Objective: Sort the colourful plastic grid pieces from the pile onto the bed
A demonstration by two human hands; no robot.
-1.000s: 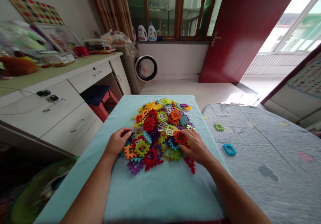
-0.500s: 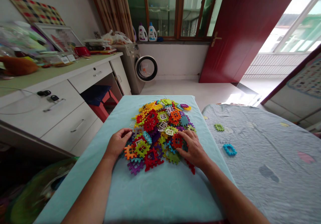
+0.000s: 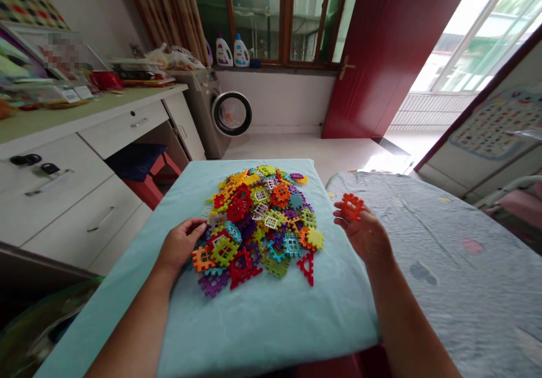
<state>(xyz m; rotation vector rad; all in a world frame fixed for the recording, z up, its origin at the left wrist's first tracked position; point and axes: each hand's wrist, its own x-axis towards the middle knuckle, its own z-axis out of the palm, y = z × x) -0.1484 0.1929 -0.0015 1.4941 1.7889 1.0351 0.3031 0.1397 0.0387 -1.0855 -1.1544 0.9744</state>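
Note:
A heaped pile of colourful plastic interlocking building blocks (image 3: 249, 220), many with notched edges and some with white window grids, lies on a light blue cloth-covered table (image 3: 237, 333). My right hand (image 3: 365, 232) is raised to the right of the pile, over the table's edge. Between its fingers and thumb is an orange, square, notched block (image 3: 352, 205). At the pile's left edge rests my left hand (image 3: 180, 245), its fingers loosely bent, thumb a little apart, touching or close to the blocks. A red triangular block (image 3: 307, 268) lies at the pile's near right.
To the right is a bed or low surface under a grey-blue quilted cover (image 3: 423, 225). A white desk with drawers (image 3: 71, 180) and a red stool (image 3: 144, 189) stand at left. Beyond are a washing machine (image 3: 212, 118) with its round door ajar and a red door (image 3: 389, 56).
My right hand has lifted the orange block off the pile and carried it right, above the covered surface. My left hand stays at the pile's left edge. The view has turned slightly right.

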